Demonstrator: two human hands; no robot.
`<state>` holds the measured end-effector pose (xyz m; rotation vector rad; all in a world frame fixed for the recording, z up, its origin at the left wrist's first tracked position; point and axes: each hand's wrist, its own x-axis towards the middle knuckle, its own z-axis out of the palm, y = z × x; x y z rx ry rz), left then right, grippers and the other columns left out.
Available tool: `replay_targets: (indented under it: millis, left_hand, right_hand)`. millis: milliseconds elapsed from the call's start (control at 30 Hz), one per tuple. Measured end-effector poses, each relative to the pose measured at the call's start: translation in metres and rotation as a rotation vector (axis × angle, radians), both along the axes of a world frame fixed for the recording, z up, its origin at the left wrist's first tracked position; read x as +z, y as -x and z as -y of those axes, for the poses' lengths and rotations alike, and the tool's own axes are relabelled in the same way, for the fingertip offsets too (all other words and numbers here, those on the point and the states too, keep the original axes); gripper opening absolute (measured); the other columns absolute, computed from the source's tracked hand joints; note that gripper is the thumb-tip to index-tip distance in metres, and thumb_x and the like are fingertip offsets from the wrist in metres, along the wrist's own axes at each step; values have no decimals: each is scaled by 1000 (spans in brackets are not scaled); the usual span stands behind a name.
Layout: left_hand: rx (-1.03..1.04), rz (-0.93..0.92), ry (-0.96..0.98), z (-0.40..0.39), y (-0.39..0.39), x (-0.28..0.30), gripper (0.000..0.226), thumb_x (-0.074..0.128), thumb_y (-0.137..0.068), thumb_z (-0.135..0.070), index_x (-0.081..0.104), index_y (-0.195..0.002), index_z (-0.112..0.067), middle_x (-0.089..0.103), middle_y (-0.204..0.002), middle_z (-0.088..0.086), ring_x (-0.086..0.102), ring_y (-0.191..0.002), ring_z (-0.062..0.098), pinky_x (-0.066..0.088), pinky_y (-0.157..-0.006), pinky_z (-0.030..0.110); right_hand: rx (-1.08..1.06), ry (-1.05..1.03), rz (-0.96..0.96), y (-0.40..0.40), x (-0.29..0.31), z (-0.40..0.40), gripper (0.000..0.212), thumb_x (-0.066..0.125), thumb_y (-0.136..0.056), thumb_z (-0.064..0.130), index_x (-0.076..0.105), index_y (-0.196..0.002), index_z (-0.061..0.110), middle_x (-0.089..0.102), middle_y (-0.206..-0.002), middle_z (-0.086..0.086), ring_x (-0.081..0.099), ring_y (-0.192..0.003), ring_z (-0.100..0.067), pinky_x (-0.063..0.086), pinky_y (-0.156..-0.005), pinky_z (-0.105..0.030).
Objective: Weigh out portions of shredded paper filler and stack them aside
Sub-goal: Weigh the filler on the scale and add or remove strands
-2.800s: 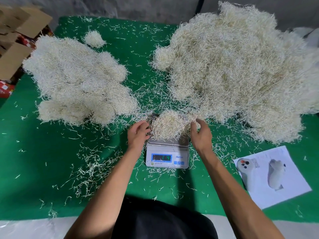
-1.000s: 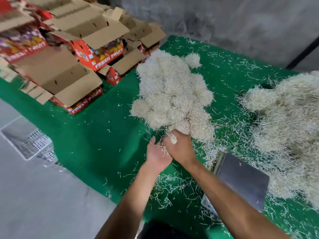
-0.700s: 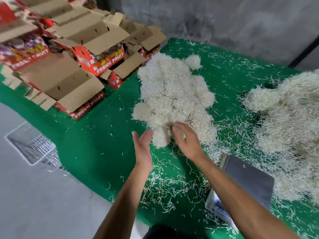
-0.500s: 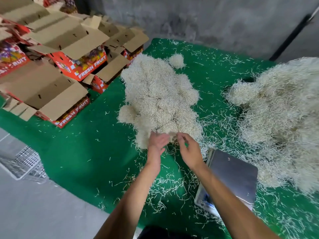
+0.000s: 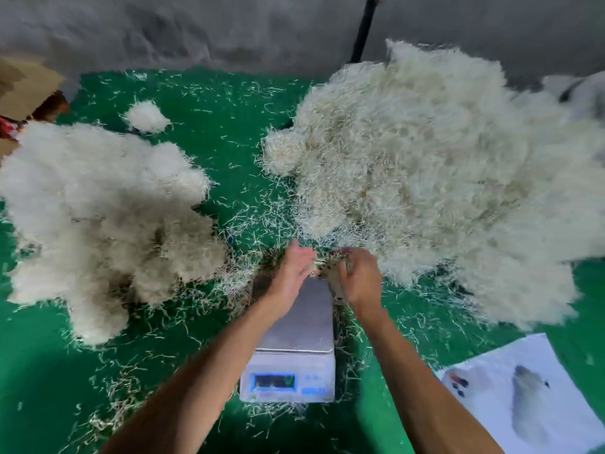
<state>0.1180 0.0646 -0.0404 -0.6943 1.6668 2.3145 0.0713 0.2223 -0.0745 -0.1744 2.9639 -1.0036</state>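
Your hands are close together over the far end of the scale (image 5: 296, 326). Your left hand (image 5: 291, 275) is open, its fingers spread and its palm turned toward the right one. Your right hand (image 5: 358, 280) is curled, and a small tuft of shredded paper (image 5: 327, 262) shows between the two hands at your fingertips; the blur hides whether your right hand is really clamped on it.

The scale's steel platter lies bare beneath your wrists, with nothing resting on the part you can see. Its lit display (image 5: 273, 381) faces you at the near end, but the digits are too smeared to read.

Just beyond the scale and to its right, the big loose heap (image 5: 435, 178) of filler spreads across the desk (image 5: 39, 371), its near edge touching the spot where your fingers work. To the left of the scale sits the pile of rounded portions (image 5: 98, 211), with one small separate clump (image 5: 146, 116) beyond it, well apart from the scale. Stray strands litter the green desk cover all around the scale, thickest at its left and near sides.

To the right of the scale's near end lies a printed sheet (image 5: 523, 398). Far left of the scale, past the portions, a bit of cardboard box (image 5: 24, 90) shows at the edge of view.
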Motion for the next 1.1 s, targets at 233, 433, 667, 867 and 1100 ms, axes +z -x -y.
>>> replay_targets:
  millis: [233, 433, 667, 867, 1100]
  left_hand:
    - [-182, 38, 370, -29, 77, -24, 68, 39, -101, -63, 39, -152, -18, 40, -156, 5, 48, -136, 24, 43, -111, 40]
    - [-315, 133, 304, -15, 118, -27, 61, 42, -94, -74, 52, -137, -31, 50, -144, -2, 47, -134, 20, 42, -104, 46]
    - [-268, 148, 288, 2, 109, -25, 35, 60, -97, -48, 58, -131, -39, 56, -121, -23, 55, -87, -16, 48, -69, 9]
    - [-66, 102, 231, 36, 92, 2, 31, 57, -94, -41, 61, -103, -12, 59, -95, 4, 55, -91, 26, 51, -68, 29]
    - [-222, 64, 92, 48, 69, 25, 38, 55, -94, -60, 60, -129, -45, 66, -118, -13, 64, -107, 9, 46, -92, 26]
  right_hand:
    - [219, -466, 252, 28, -68, -36, 60, 45, -105, 52, 38, -153, 17, 34, -161, -14, 34, -148, -37, 34, -121, -51]
    - [-85, 239, 217, 68, -49, 1, 32, 57, -105, 22, 60, -133, 6, 68, -84, -4, 59, -64, -11, 56, -63, -25]
    - [161, 510, 21, 79, -3, 25, 33, 51, -103, 23, 61, -132, 14, 66, -124, -1, 64, -93, -8, 54, -81, -24]
    - [123, 70, -92, 58, -17, 8, 40, 57, -96, 19, 56, -135, 9, 57, -128, -7, 61, -95, -18, 57, -76, -34]
    - [222, 191, 6, 37, 11, 36, 18, 51, -103, 7, 65, -113, 2, 61, -94, -5, 62, -79, -22, 53, -70, -27]
